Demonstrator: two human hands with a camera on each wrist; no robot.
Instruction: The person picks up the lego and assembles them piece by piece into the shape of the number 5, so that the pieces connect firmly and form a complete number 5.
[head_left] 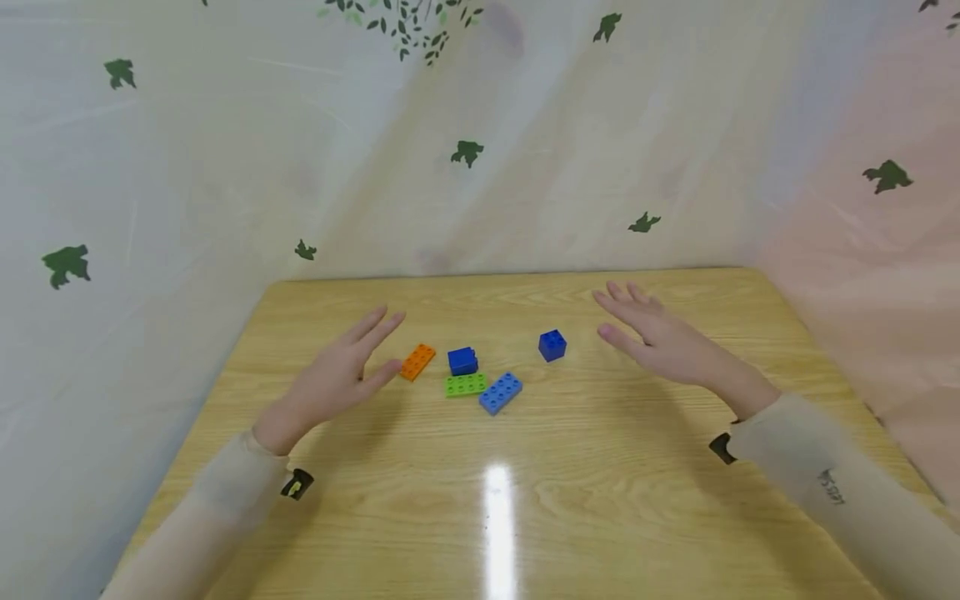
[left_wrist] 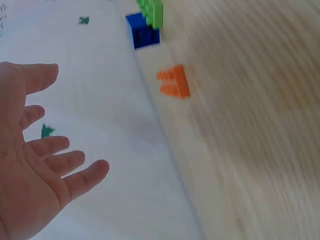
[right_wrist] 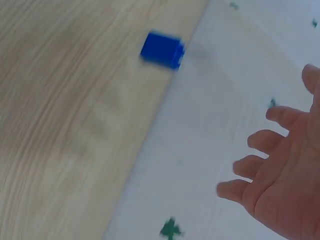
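Observation:
My left hand [head_left: 333,379] is held over the left part of the table, fingers stretched out and nothing in it. Nearest to it lies an orange brick [head_left: 417,362], just past the thumb in the head view. Over the right side hovers my right hand [head_left: 656,337], also holding nothing, its fingers spread. A dark blue brick [head_left: 552,345] stands to the left of that hand. Between the hands, another dark blue brick [head_left: 462,361] lies on its side behind a flat green brick [head_left: 466,385]. A lighter blue brick [head_left: 500,393] lies slantwise beside the green one.
The wooden table [head_left: 420,500] carries a bright light streak near its front. Behind it and at both sides hangs a pale cloth [head_left: 540,208] with green leaf-like prints. Each sleeve has a dark strap piece [head_left: 297,484] at the wrist.

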